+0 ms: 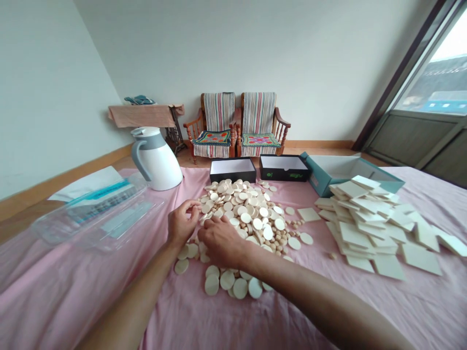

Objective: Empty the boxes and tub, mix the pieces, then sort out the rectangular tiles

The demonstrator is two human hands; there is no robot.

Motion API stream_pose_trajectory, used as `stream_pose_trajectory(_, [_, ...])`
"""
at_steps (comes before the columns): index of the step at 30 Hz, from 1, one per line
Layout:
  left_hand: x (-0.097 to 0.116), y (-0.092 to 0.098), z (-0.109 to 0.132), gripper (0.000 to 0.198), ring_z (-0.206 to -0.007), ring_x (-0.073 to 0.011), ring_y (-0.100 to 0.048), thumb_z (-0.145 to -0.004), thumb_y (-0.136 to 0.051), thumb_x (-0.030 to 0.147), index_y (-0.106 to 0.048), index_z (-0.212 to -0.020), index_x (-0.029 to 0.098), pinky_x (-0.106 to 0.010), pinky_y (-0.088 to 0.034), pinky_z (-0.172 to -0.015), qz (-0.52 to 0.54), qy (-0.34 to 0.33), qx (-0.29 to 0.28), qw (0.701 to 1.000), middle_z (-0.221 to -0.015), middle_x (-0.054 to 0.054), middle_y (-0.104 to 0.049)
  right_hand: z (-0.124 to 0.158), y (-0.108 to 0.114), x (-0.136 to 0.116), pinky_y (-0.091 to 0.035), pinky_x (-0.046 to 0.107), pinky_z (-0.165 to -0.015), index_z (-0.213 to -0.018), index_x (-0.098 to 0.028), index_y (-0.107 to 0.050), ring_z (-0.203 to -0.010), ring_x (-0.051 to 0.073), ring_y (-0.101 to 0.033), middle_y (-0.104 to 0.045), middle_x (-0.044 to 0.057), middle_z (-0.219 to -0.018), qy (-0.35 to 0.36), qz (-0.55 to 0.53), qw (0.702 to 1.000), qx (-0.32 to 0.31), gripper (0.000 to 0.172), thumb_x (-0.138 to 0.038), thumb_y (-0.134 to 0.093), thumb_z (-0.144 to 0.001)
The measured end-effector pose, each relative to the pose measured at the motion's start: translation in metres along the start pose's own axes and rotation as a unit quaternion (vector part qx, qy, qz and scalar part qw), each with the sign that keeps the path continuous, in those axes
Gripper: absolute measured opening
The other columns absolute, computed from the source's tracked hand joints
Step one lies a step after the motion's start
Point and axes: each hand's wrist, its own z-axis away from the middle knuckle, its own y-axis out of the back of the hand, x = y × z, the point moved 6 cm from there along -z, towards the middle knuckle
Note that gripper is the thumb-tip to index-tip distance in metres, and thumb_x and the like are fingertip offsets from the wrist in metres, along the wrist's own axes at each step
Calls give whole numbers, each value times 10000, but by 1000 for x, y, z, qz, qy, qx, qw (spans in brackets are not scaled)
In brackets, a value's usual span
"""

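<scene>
A broad heap of pale round wooden discs (245, 218) lies in the middle of a pink cloth, with small wooden balls (280, 238) at its right side. At the heap's left edge is my left hand (183, 223), its thumb and fingertips curled together in a pinch; anything between them is too small to make out. My right hand (222, 241) rests palm down over the left part of the discs, fingers bent and pressed together, their tips hidden. Loose discs lie below and around both hands.
Square wooden tiles (355, 236) are piled at the right, before a teal box (321, 176). Two black boxes (233, 176) (268, 174) stand behind the discs. At the left are a white jug (162, 170) and clear plastic packaging (65, 223). Two chairs stand beyond.
</scene>
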Motion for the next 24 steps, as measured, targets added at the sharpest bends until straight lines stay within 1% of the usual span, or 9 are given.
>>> stream_pose_trajectory(3, [3,1,0,207,-758,-175,-716,-810,-479,269,-668,-864,205,-238,-547,-699,-5,1,6,1000,-806,-7,-753,7,10,11,-420,350,-812,-839,-179,-645,-908,217,-596,-673,57,-925,-44,-100,993,38,70,-165,-597,-790])
stream_pose_trajectory(7, [4,1,0,207,-749,-172,-715,-808,-483,279,-670,-857,203,-242,-545,-706,-5,-5,6,1000,-802,-5,-753,29,29,47,-420,242,-677,-867,-175,-622,-741,135,-603,-678,23,-823,-116,-246,951,150,77,-150,-563,-824])
stream_pose_trajectory(9, [4,1,0,212,-748,-168,-715,-816,-477,282,-668,-860,201,-241,-546,-711,-4,-7,6,1000,-806,-6,-753,51,38,83,-422,230,-631,-941,-172,-624,-701,131,-604,-684,26,-812,-177,-266,924,208,130,-178,-536,-845])
stream_pose_trajectory(11, [4,2,0,215,-754,-164,-716,-822,-468,277,-665,-865,201,-237,-546,-716,-4,-9,7,1000,-817,-6,-755,81,44,129,-424,232,-589,-995,-180,-646,-671,141,-615,-700,33,-811,-261,-246,901,244,200,-206,-498,-864])
stream_pose_trajectory(14, [3,2,0,215,-772,-163,-716,-826,-467,272,-665,-871,202,-233,-544,-728,-5,-11,9,1000,-825,-6,-755,134,54,197,-451,267,-649,-1037,-177,-697,-761,182,-649,-726,69,-890,-376,-113,879,269,288,-191,-484,-843])
stream_pose_trajectory(16, [3,2,0,210,-779,-164,-715,-825,-474,271,-667,-871,201,-233,-542,-731,-4,-13,8,1000,-824,-4,-756,163,57,230,-463,294,-741,-1017,-168,-726,-890,219,-659,-733,95,-966,-429,-17,867,251,315,-178,-473,-831])
stream_pose_trajectory(18, [4,2,1,205,-782,-165,-715,-824,-480,268,-667,-873,198,-232,-541,-723,-2,-16,6,1000,-824,-4,-756,181,50,252,-466,288,-764,-1009,-182,-743,-912,222,-664,-741,87,-957,-454,23,873,178,329,-174,-467,-830])
stream_pose_trajectory(20, [4,2,1,207,-783,-167,-715,-825,-481,263,-667,-883,192,-233,-541,-716,1,-18,5,1000,-826,-6,-756,190,40,261,-466,282,-774,-1035,-190,-742,-921,222,-667,-741,90,-966,-459,33,880,123,350,-156,-461,-829])
stream_pose_trajectory(24, [4,2,1,212,-760,-166,-714,-833,-483,259,-668,-898,180,-238,-544,-712,1,-21,4,1000,-821,-14,-754,192,33,259,-444,334,-854,-1145,-175,-697,-1057,266,-625,-693,140,-1124,-472,70,872,106,436,-91,-443,-800])
